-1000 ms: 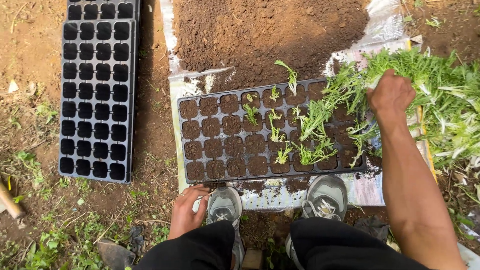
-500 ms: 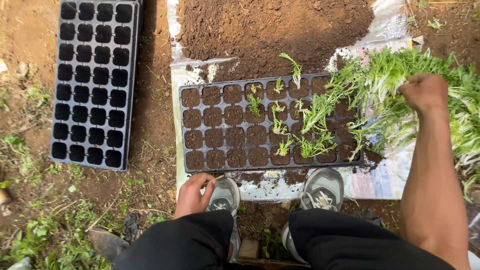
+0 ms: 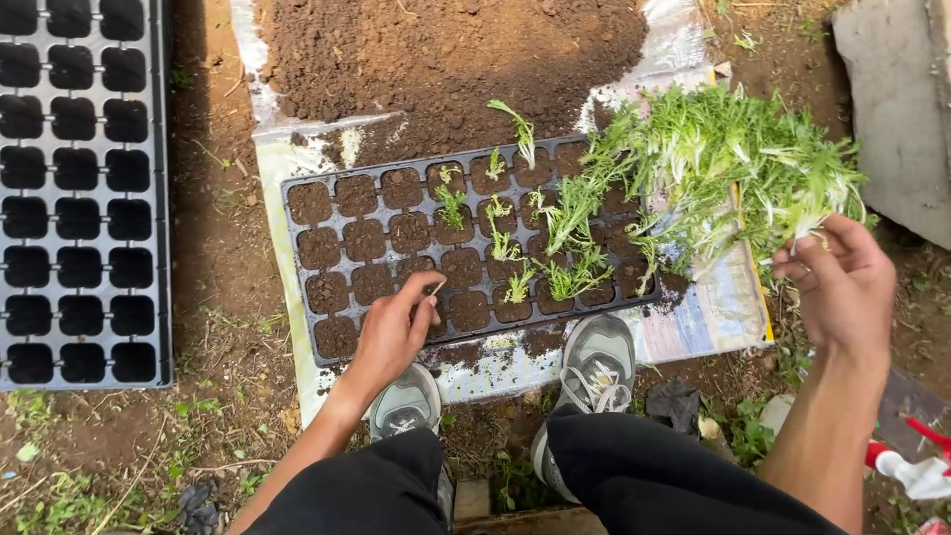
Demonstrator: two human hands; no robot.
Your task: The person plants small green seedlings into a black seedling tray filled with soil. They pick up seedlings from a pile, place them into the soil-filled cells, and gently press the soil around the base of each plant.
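A black seedling tray filled with soil lies on a plastic sheet in front of my shoes; small green seedlings stand in its right-hand cells. My left hand rests over the tray's front row, pinching a thin stick whose tip points at a soil cell. My right hand is raised at the right, fingers curled on a few stems pulled from the heap of loose green seedlings lying across the tray's right end.
An empty black cell tray lies on bare earth at the left. A mound of dark soil sits on the sheet behind the filled tray. A grey slab is at the far right; a red-and-white object lies at lower right.
My left hand rose from beside my shoe onto the tray's front row with the stick. My right hand drew back from the seedling heap toward me. The camera view shifted right.
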